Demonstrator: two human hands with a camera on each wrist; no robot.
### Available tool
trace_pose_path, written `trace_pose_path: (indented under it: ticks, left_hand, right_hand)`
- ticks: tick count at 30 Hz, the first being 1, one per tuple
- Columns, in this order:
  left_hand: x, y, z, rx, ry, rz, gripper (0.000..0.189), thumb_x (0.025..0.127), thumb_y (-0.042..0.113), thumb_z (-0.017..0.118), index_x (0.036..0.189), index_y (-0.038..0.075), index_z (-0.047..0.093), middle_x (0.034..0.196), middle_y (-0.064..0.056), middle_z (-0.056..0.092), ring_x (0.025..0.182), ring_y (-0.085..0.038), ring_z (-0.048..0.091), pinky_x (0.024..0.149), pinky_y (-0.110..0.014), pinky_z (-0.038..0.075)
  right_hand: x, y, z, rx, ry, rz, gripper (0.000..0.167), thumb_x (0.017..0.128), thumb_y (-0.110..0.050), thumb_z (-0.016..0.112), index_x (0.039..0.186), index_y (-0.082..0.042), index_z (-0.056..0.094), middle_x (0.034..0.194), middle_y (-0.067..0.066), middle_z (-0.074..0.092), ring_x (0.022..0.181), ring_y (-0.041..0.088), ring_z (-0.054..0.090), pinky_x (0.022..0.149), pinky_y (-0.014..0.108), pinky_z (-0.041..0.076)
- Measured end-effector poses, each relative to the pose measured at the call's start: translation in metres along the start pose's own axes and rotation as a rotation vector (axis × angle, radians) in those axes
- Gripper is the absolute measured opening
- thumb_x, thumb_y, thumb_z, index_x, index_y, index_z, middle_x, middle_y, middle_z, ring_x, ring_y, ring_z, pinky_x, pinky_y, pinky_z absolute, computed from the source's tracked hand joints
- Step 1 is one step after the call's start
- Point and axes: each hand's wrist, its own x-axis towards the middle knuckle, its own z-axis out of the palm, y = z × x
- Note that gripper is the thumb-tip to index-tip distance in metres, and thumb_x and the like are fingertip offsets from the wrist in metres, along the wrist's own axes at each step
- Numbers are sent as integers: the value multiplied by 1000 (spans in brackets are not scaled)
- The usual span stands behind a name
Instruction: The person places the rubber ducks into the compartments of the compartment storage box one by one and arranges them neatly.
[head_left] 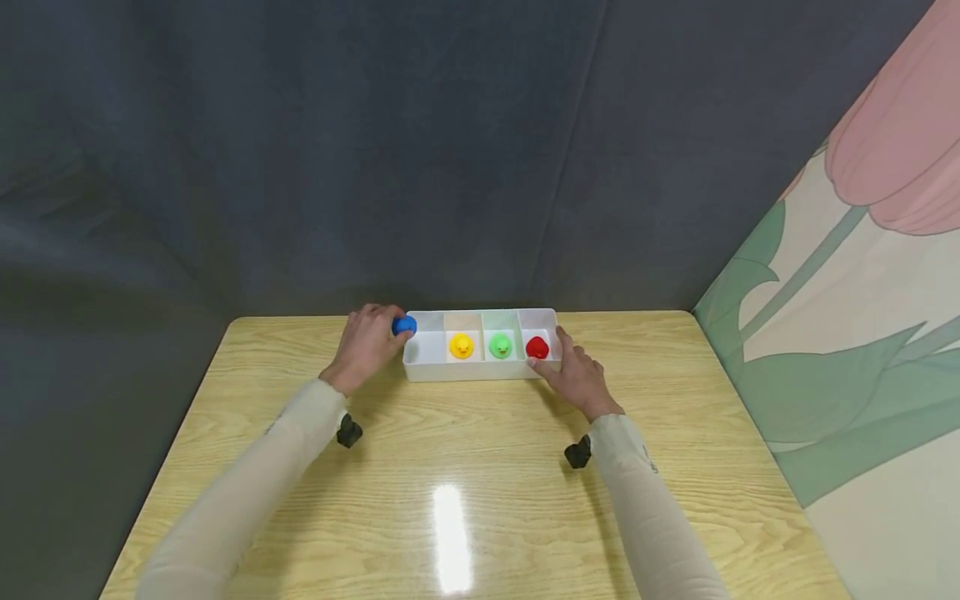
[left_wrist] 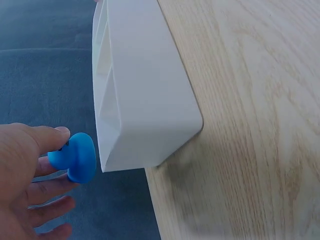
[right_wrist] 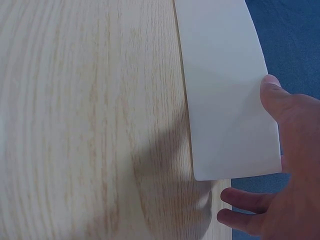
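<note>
Between its thumb and fingers my left hand pinches a blue rubber duck. In the left wrist view the duck hangs just beyond the end wall of a white divided box; in the head view it overlaps the box's left end. My right hand grips the right end of this box, the thumb at the front rim. Inside sit a yellow duck, a green duck and a red toy, each in its own compartment. The leftmost compartment holds nothing.
The box stands near the back edge of a light wooden table, close to a dark curtain. A flower-patterned wall covering borders the right side. Small black devices sit at the left wrist and right wrist.
</note>
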Motion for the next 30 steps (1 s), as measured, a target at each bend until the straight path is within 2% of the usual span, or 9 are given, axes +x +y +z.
trace_pose_path:
  ticks: [13,18,30]
  left_hand:
    - [1,10,12,-6,-29,-16,42,103,34,73,134,6,68,137,-18,72,135,-39,56,112,-55,44]
    - [2,11,16,-15,-27,-14,42,103,33,74,133,6,68,136,-18,72,135,-39,56,115,-56,42]
    - [2,14,24,-33,-35,31,39,103,29,73,132,3,68,130,-17,75,131,-39,58,123,-60,36]
  right_hand:
    - [-1,-1,-1,8,-2,-4,99,102,-62,61,172,-14,10,166,33,36,152,54,39,131,71,14]
    - [0,1,0,4,3,-6,99,102,-62,61,172,-14,10,166,32,36,152,54,40,131,71,14]
    - [2,2,3,-18,22,-12,99,103,-63,60,172,-13,10,163,32,41,149,52,45,130,71,20]
